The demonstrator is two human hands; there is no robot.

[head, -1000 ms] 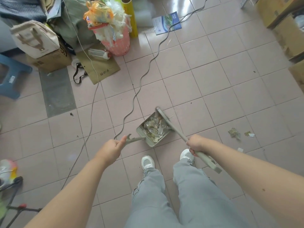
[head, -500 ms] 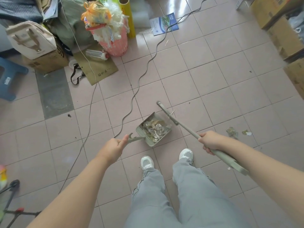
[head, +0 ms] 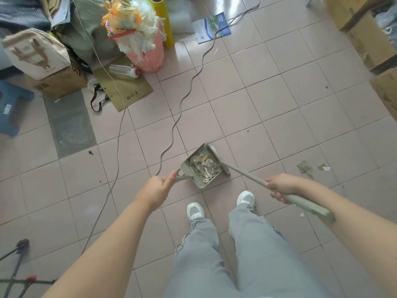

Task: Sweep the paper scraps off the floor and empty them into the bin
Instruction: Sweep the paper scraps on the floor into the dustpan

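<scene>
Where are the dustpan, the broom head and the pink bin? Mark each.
dustpan [head: 190,169], head view, ribbed back wall.
broom head [head: 217,159], head view, middle of the head.
pink bin [head: 150,59], head view, side wall.

Scraps [head: 204,166] in dustpan [head: 189,168], broom [head: 217,159] right, bin [head: 146,54] behind.

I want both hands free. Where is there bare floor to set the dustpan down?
Bare tiles stretch beyond the dustpan, between the grey cable and the cardboard boxes. Crowded: the top-left corner around the pink bin; loose scraps lie right of the broom.
</scene>
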